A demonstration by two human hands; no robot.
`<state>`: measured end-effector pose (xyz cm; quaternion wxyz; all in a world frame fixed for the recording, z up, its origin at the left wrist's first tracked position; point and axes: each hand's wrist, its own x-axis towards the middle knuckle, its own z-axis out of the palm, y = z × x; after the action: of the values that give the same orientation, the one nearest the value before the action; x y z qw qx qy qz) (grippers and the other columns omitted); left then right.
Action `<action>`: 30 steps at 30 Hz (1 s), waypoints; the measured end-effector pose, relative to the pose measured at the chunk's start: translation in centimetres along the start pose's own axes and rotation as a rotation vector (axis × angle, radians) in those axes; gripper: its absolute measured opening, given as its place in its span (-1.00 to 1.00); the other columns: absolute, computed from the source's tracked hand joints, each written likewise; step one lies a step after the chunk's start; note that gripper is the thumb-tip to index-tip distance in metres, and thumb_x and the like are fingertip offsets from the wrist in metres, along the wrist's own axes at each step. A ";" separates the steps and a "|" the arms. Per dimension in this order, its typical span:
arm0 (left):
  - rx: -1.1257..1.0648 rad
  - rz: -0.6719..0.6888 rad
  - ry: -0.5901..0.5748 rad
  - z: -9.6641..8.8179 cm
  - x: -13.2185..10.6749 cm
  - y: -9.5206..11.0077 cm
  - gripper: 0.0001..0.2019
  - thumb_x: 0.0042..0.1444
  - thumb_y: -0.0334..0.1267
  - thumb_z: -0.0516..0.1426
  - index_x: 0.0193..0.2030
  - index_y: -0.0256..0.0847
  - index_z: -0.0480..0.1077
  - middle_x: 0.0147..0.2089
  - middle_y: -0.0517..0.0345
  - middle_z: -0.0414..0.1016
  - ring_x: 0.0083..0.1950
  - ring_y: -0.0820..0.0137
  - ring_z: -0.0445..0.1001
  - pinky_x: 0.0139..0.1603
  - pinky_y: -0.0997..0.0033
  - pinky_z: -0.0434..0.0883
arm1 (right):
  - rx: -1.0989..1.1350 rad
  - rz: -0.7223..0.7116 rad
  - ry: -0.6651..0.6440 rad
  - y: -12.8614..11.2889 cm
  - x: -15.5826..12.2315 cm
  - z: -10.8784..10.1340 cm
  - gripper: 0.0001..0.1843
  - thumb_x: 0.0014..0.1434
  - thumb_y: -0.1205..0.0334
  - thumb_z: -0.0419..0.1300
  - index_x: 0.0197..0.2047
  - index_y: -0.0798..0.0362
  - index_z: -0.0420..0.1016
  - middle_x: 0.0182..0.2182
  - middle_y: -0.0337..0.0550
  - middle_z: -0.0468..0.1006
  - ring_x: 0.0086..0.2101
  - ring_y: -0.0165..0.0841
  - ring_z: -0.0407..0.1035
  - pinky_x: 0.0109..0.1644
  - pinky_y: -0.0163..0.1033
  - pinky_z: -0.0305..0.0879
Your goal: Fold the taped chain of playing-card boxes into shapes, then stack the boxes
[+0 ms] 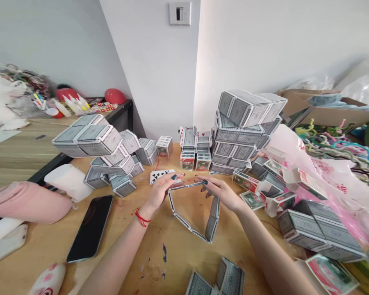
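A loop of joined playing cards (pixel 189 227), with grey patterned backs, forms an open many-sided frame on the wooden table (pixel 141 254). At its far left corner is my left hand (pixel 160 189), with a red string bracelet at the wrist and the fingers bent over the far edge. My right hand (pixel 219 191) grips the far right corner, its fingers curled around the card wall. Parts of the fingertips are hidden behind the cards. Just beyond my left hand lies a face-up ten of spades (pixel 155 177). Two folded card pieces (pixel 230 276) sit near the front edge.
Stacked card blocks rise at the left (pixel 95 137) and right (pixel 236 131). Card boxes (pixel 187 161) stand by the wall. A black phone (pixel 90 229) and a pink roll (pixel 30 200) lie left. Opened boxes (pixel 279 203), a pink plastic bag (pixel 313 164) and a card block (pixel 320 229) crowd the right.
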<state>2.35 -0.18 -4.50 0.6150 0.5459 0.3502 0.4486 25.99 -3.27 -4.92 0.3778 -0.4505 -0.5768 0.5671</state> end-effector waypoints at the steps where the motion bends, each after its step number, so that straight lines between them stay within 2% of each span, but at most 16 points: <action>1: -0.043 0.009 0.028 0.0 0.0 -0.3 -0.71 0.10 -0.12 0.12 -0.17 -0.25 0.52 0.04 -0.02 0.49 0.14 0.11 0.38 0.12 0.09 0.38 | 0.026 0.013 0.038 0.2 0.1 0.0 -0.54 0.21 -0.05 0.08 0.13 -0.11 0.42 0.03 -0.12 0.47 -0.22 -0.36 0.37 -0.24 -0.26 0.40; 4: -0.059 0.006 0.025 0.1 -0.1 -0.9 -0.65 0.06 -0.17 0.17 0.00 -0.17 0.43 0.18 0.03 0.37 0.22 0.10 0.31 0.13 0.11 0.39 | 0.132 0.047 0.167 0.9 0.5 0.3 -0.49 0.18 -0.13 0.09 0.09 -0.04 0.46 -0.04 -0.07 0.49 -0.24 -0.32 0.37 -0.28 -0.25 0.41; 6: -0.044 -0.032 -0.025 0.4 -0.3 -1.0 -0.50 0.02 -0.26 0.20 0.15 -0.06 0.31 0.29 0.08 0.24 0.22 0.10 0.31 0.12 0.12 0.41 | 0.217 0.075 0.227 1.2 0.7 0.4 -0.47 0.15 -0.16 0.10 0.07 -0.04 0.47 -0.05 -0.07 0.49 -0.22 -0.28 0.39 -0.28 -0.22 0.44; 9: -0.019 -0.084 -0.030 0.7 -0.3 -1.1 -0.37 -0.03 -0.38 0.16 0.23 0.02 0.21 0.33 0.14 0.17 0.22 0.10 0.32 0.07 0.12 0.45 | 0.295 0.090 0.236 1.3 0.7 0.5 -0.47 0.12 -0.17 0.13 0.08 -0.10 0.46 0.02 -0.11 0.47 -0.13 -0.19 0.41 -0.22 -0.13 0.47; 14: 0.117 -0.037 0.082 0.3 0.2 -1.1 -0.44 -0.11 -0.44 0.03 0.10 -0.15 0.41 0.25 0.17 0.33 0.30 0.14 0.22 0.24 0.14 0.30 | 0.231 0.013 0.191 1.1 0.6 0.9 -0.46 0.12 -0.17 0.14 0.12 -0.15 0.41 0.11 -0.14 0.43 -0.01 -0.17 0.39 0.03 -0.03 0.38; 18: 0.200 -0.034 -0.028 0.3 0.2 -0.8 -0.56 -0.11 -0.41 0.02 -0.08 -0.19 0.54 0.10 0.14 0.49 0.21 0.17 0.34 0.25 0.15 0.26 | 0.231 -0.019 0.174 1.2 0.7 1.8 -0.45 0.13 -0.20 0.12 0.06 -0.06 0.46 0.05 -0.02 0.48 -0.01 -0.20 0.40 0.09 -0.02 0.32; 20: 0.240 -0.037 -0.072 0.5 0.1 -0.7 -0.59 -0.13 -0.42 0.04 -0.14 -0.19 0.56 0.04 0.13 0.53 0.16 0.19 0.39 0.25 0.16 0.26 | 0.231 -0.014 0.140 1.1 0.6 2.1 -0.45 0.14 -0.21 0.11 0.01 -0.01 0.50 0.03 0.02 0.49 -0.02 -0.19 0.40 0.07 -0.02 0.34; 23: 0.262 -0.035 -0.002 0.8 0.1 -0.7 -0.63 -0.12 -0.42 0.08 -0.15 -0.20 0.55 0.00 0.10 0.56 0.09 0.19 0.44 0.22 0.16 0.28 | 0.200 0.020 0.057 0.8 0.4 2.2 -0.47 0.16 -0.19 0.09 0.02 -0.01 0.50 0.03 0.02 0.48 -0.07 -0.20 0.42 -0.03 -0.05 0.41; 26: 0.252 -0.031 0.087 0.7 0.2 -0.8 -0.67 -0.06 -0.36 0.11 -0.12 -0.21 0.53 -0.03 0.08 0.56 0.06 0.19 0.45 0.18 0.15 0.30 | 0.162 0.056 -0.022 0.9 0.2 2.2 -0.46 0.13 -0.10 0.17 0.15 -0.12 0.36 0.11 -0.05 0.41 -0.20 -0.29 0.46 -0.23 -0.15 0.47; 30: 0.156 0.012 0.092 0.3 0.4 -1.2 -0.68 0.02 -0.25 0.10 -0.08 -0.22 0.51 0.06 0.04 0.51 0.15 0.18 0.39 0.21 0.17 0.29 | 0.126 0.050 -0.023 1.5 0.4 2.5 -0.42 0.15 0.00 0.16 0.23 -0.17 0.22 0.12 -0.07 0.37 -0.36 -0.43 0.42 -0.36 -0.27 0.43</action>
<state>2.97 0.07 -5.57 0.5510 0.5733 0.4086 0.4481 23.63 -3.78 -6.57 0.3844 -0.4336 -0.5327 0.6168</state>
